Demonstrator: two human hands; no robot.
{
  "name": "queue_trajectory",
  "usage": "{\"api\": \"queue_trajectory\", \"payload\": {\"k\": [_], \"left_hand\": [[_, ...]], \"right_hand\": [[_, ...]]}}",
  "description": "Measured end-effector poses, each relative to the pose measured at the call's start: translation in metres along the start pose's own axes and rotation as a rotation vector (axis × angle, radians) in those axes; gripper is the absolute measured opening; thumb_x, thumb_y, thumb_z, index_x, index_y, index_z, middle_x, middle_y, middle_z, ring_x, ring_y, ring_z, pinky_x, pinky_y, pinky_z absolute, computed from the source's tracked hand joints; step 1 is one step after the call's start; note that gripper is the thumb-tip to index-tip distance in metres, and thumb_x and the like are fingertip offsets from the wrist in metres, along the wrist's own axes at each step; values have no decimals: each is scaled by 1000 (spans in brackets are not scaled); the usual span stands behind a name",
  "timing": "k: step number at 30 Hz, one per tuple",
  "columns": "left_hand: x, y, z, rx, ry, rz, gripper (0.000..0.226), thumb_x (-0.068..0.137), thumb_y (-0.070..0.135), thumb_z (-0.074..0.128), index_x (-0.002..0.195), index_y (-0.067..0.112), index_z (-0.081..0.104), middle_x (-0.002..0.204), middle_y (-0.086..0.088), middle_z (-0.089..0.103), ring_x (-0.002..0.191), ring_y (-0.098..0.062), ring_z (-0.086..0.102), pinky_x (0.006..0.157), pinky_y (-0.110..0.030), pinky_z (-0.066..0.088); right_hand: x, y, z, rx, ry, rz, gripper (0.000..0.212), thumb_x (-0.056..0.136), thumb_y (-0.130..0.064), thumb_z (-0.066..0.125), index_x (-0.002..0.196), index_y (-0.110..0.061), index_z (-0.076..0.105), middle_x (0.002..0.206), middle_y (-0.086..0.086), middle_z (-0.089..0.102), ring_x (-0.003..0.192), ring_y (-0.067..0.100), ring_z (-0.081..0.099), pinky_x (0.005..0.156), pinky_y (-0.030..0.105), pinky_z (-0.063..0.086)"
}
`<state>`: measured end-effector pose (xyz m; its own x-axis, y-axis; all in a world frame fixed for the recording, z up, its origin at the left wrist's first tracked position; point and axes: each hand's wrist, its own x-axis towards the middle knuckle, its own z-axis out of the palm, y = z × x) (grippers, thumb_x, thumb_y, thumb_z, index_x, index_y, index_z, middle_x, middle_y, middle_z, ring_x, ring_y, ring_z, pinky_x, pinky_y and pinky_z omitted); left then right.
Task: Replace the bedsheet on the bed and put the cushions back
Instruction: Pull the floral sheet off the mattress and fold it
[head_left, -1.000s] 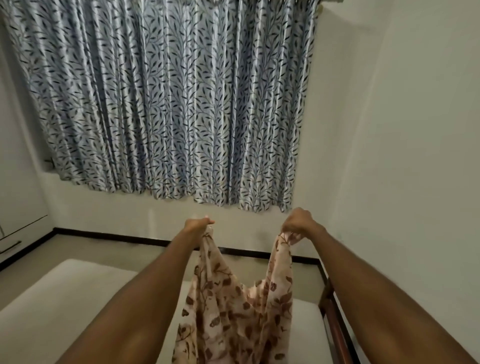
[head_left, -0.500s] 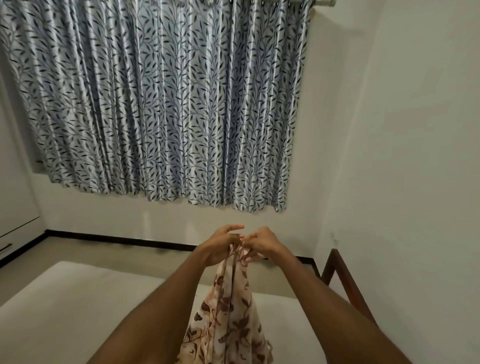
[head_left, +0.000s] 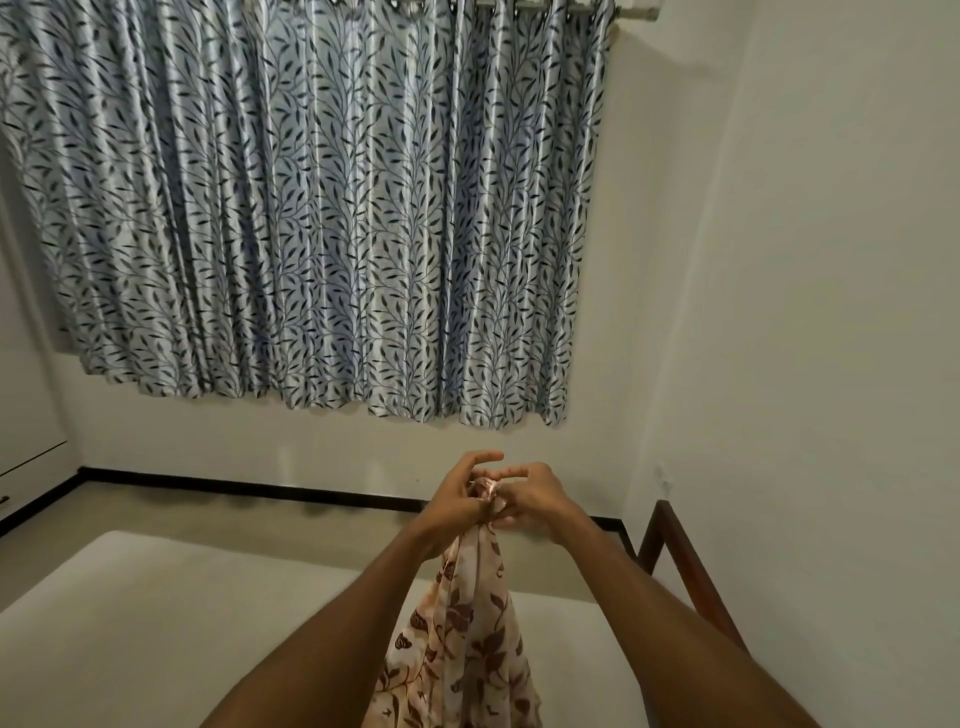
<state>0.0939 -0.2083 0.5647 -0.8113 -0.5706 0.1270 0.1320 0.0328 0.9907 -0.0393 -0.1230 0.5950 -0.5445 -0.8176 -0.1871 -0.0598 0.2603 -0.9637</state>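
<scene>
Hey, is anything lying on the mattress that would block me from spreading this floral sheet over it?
Nothing visible does. The left hand and right hand hold the floral sheet bunched above the mattress, whose visible surface is bare; its near part is hidden.

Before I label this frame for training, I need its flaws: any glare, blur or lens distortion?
Head view: dim, even light without hard shadows; satin sheen streaks the curtain folds, nothing blown out; the wide-angle lens bows the black skirting; left hand, right hand and bedsheet look reasonably sharp.
</scene>
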Motion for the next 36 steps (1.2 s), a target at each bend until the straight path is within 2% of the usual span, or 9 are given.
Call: {"api": "queue_trajectory", "payload": {"k": [8, 11, 14, 17, 23, 27, 31, 34, 36], "left_hand": [[4, -9, 1, 11, 31, -30, 61, 86, -9, 65, 138, 23, 56, 126, -27, 60, 104, -30, 69, 91, -56, 59], [2, -11, 1, 41, 22, -26, 73, 78, 0, 70, 143, 25, 48, 127, -22, 60, 109, -31, 69, 87, -46, 62], [3, -12, 3, 91, -12, -44, 91, 81, -13, 66, 153, 30, 34, 131, -18, 51, 116, -35, 64, 90, -45, 62], [6, -13, 5, 59, -61, -56, 101, 80, -16, 65, 158, 35, 26, 134, -19, 47, 119, -40, 61, 87, -44, 62], [10, -10, -12, 115, -25, -104, 85, 71, -3, 69, 148, 26, 46, 143, -11, 48, 128, -26, 53, 89, -46, 63], [13, -19, -29, 424, -237, -79, 69, 84, 0, 74, 146, 25, 55, 136, -3, 61, 124, -19, 61, 95, -34, 59], [23, -18, -18, 636, -389, -41, 34, 85, 23, 80, 118, 17, 73, 115, -4, 74, 107, -19, 69, 93, -36, 57], [32, -16, -13, 593, -355, -31, 18, 89, 26, 80, 96, 10, 74, 87, -2, 69, 81, -14, 65, 73, -31, 50], [36, -14, -8, 540, -283, -40, 14, 91, 25, 78, 91, 13, 71, 82, -1, 65, 76, -13, 62, 67, -26, 46]], "right_hand": [[8, 6, -4, -106, -33, -64, 48, 82, -6, 79, 127, -8, 64, 105, 23, 74, 81, 29, 79, 71, 41, 66], [7, 10, -4, -82, -84, -63, 59, 78, -15, 82, 132, -4, 62, 112, 18, 72, 90, 26, 78, 76, 41, 66], [2, 16, -6, -127, -26, -106, 64, 75, -29, 91, 131, -12, 63, 119, 10, 67, 98, 21, 73, 65, 26, 62], [5, 27, -7, -167, 77, -154, 51, 76, -19, 91, 123, -10, 71, 113, 12, 72, 85, 20, 76, 62, 28, 63], [-1, 24, -39, -196, -98, -215, 24, 83, -5, 82, 107, -6, 80, 92, 12, 80, 85, 25, 77, 80, 37, 64], [-9, 3, -67, -298, -335, -255, 29, 86, -4, 80, 115, -1, 77, 100, 16, 79, 93, 28, 76, 83, 36, 63], [-12, -19, -90, -425, -490, -236, 27, 87, -5, 80, 114, -4, 78, 106, 17, 78, 101, 35, 74, 93, 46, 57], [-14, -24, -108, -474, -425, -234, 24, 87, 0, 77, 111, -4, 79, 101, 17, 79, 96, 34, 76, 91, 47, 61], [-12, -23, -117, -577, -224, -258, 26, 86, 2, 76, 111, -6, 79, 97, 13, 79, 87, 28, 78, 83, 43, 64]]}}
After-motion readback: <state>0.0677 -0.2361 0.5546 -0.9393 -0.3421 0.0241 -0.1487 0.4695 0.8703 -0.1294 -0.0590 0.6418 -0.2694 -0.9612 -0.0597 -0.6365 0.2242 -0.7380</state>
